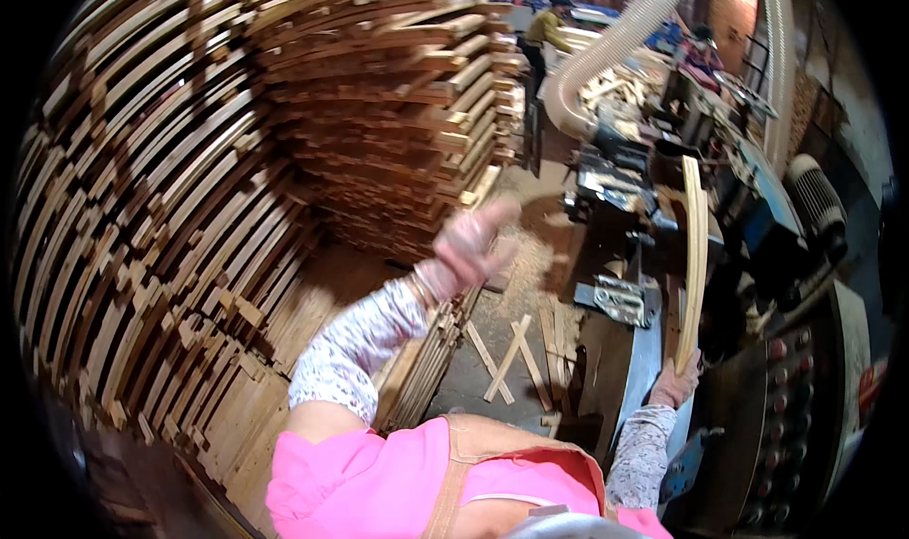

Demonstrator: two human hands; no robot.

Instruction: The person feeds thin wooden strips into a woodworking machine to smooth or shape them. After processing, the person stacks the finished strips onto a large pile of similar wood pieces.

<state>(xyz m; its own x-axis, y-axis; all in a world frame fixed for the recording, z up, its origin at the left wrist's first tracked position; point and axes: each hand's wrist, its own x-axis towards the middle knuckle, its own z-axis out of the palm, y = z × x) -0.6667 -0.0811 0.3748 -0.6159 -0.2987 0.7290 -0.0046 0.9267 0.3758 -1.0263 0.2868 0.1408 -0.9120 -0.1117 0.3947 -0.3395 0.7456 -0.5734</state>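
My right hand is closed around the lower end of a slightly curved wooden strip. That strip stands out lengthwise over the machine on the right, its far end near the machine's dark parts. My left hand is raised in the middle, beside the stacked wood and above the floor. It is blurred, but its fingers look spread and nothing shows in them. Patterned sleeves cover both forearms. Close to the strip, a metal clamp-like fitting sits on the machine table.
Tall stacks of wooden strips fill the left. Loose wood pieces and sawdust lie on the floor. A control panel with buttons stands at the right. A ribbed hose hangs ahead; a person works farther back.
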